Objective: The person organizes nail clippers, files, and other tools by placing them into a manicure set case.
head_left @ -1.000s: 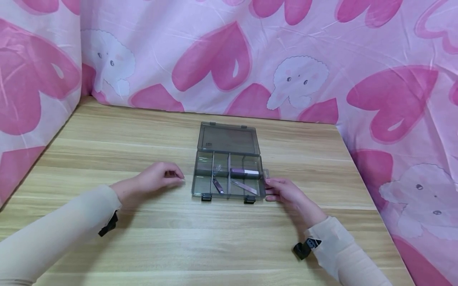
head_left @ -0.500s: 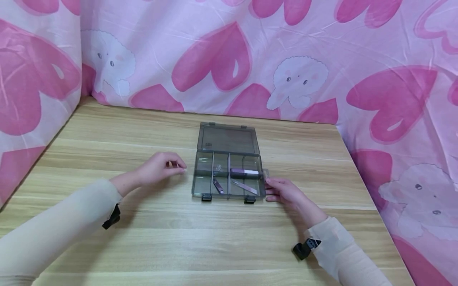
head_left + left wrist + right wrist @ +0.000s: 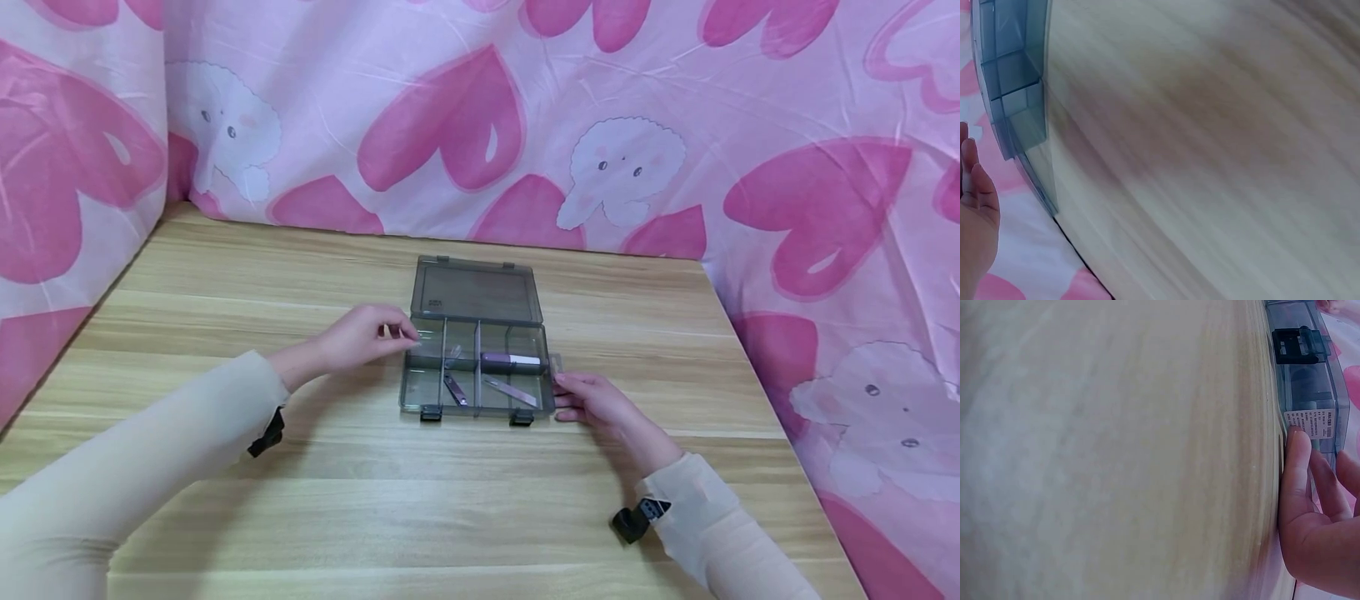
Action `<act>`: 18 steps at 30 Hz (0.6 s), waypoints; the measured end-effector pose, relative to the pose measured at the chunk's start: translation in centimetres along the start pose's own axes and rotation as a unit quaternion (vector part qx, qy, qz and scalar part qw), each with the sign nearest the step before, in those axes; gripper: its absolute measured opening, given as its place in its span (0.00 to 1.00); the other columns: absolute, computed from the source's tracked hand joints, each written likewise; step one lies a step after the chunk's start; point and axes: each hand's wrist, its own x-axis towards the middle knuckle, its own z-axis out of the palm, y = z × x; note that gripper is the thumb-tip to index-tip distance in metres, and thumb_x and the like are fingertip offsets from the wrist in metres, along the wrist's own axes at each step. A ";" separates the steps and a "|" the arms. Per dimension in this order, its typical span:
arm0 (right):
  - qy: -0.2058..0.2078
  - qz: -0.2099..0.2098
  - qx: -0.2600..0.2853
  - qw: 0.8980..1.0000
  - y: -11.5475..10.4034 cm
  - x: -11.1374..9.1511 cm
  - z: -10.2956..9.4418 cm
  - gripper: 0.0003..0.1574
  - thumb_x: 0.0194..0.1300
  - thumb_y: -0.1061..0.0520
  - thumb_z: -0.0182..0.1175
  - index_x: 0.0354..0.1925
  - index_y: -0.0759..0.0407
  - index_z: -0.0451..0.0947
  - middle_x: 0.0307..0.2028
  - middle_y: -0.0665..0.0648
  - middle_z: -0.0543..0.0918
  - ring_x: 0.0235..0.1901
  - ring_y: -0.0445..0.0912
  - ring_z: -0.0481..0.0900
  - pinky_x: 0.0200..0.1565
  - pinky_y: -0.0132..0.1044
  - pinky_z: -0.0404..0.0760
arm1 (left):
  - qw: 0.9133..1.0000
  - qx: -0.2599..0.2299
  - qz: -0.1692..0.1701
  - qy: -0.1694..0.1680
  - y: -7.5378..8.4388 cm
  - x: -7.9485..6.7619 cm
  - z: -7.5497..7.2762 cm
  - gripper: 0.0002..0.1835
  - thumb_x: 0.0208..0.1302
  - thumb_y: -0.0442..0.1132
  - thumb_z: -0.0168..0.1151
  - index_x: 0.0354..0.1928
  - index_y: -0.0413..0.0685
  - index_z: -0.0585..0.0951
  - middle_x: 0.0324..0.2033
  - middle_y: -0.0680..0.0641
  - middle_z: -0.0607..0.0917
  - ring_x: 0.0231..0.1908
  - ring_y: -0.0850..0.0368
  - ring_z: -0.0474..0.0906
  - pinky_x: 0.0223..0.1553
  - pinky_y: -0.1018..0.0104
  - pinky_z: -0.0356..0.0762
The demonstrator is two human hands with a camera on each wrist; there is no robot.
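Observation:
A smoky clear compartment box lies on the table with its lid folded back. Inside are a nail clipper, a slim pale-purple tool, a purple-and-white tube and small clear bits. My left hand reaches over the box's left rim, thumb and forefinger pinching a tiny clear piece whose kind I cannot make out. My right hand touches the box's right end with fairly straight fingers. In the right wrist view, its thumb lies against a white printed label.
Two dark latches stick out at the box's front edge. The box stands on a wood-grain table, with a pink heart-patterned cloth hanging behind and at both sides. A narrow clear tab shows by the box's right end.
My left hand has moved right and away from me, from the table beside the box to over its left back compartment. The right hand and the box have stayed put.

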 end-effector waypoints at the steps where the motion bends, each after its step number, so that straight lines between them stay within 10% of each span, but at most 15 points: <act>1: 0.000 0.000 0.000 1.000 0.0 0.0 0.0 0.15 0.71 0.55 0.48 0.47 0.62 0.76 0.33 0.48 0.81 0.34 0.38 0.82 0.37 0.31 0.82 | 1.000 0.001 -0.001 -0.002 0.1 0.3 0.1 0.04 0.57 0.34 0.65 0.34 0.45 0.84 0.31 0.52 0.85 0.29 0.63 0.73 0.32 0.70 0.72; 18: 0.001 0.003 0.004 1.000 0.1 0.2 -0.2 0.12 0.71 0.55 0.48 0.45 0.59 0.76 0.32 0.48 0.81 0.33 0.38 0.81 0.37 0.31 0.82 | 1.000 0.002 -0.008 -0.029 1.3 4.3 2.1 0.05 0.59 0.38 0.64 0.36 0.47 0.84 0.34 0.50 0.85 0.33 0.60 0.76 0.38 0.66 0.76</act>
